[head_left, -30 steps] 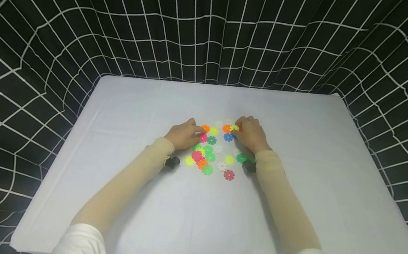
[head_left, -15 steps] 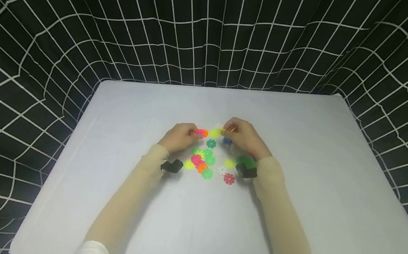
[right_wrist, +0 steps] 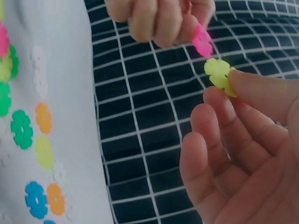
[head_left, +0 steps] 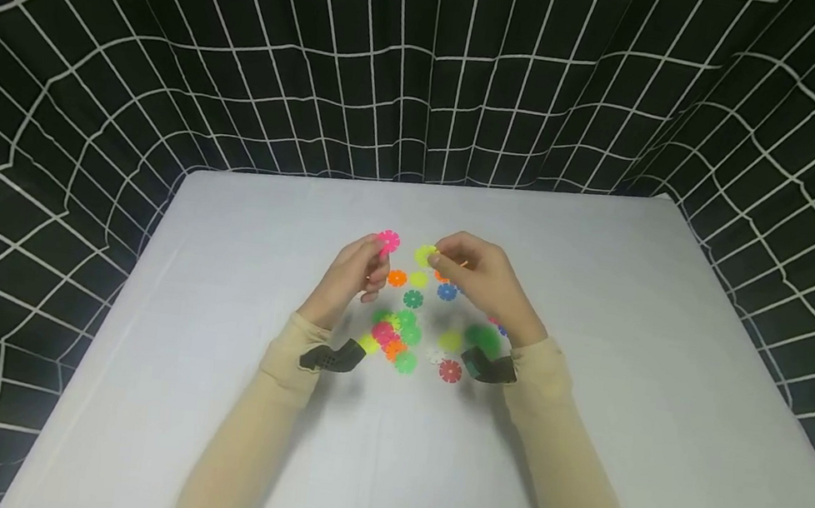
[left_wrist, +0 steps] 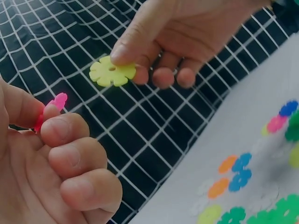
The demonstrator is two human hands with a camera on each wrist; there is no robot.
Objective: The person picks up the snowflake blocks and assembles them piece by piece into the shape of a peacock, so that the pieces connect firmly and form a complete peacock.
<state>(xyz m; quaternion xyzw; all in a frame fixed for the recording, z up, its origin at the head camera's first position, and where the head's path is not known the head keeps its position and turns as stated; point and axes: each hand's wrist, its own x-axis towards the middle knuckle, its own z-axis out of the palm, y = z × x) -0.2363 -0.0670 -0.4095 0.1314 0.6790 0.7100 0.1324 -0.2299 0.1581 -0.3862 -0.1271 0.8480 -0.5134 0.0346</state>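
Above the white-covered table (head_left: 385,453), the left hand (head_left: 346,276) pinches a pink notched disc (head_left: 390,241) by its edge, and the right hand (head_left: 492,282) grips a yellow notched disc (head_left: 423,254) between thumb and forefinger. These two raised discs are near each other but not touching. Below them lie an orange disc (head_left: 397,278), a second yellow disc (head_left: 417,279), a dark green disc (head_left: 413,299) and a blue disc (head_left: 447,292). Nearer the person, an overlapping multicoloured cluster (head_left: 385,333) lies left of a red disc (head_left: 450,371). Behind: black curtain (head_left: 445,82) with white grid lines.
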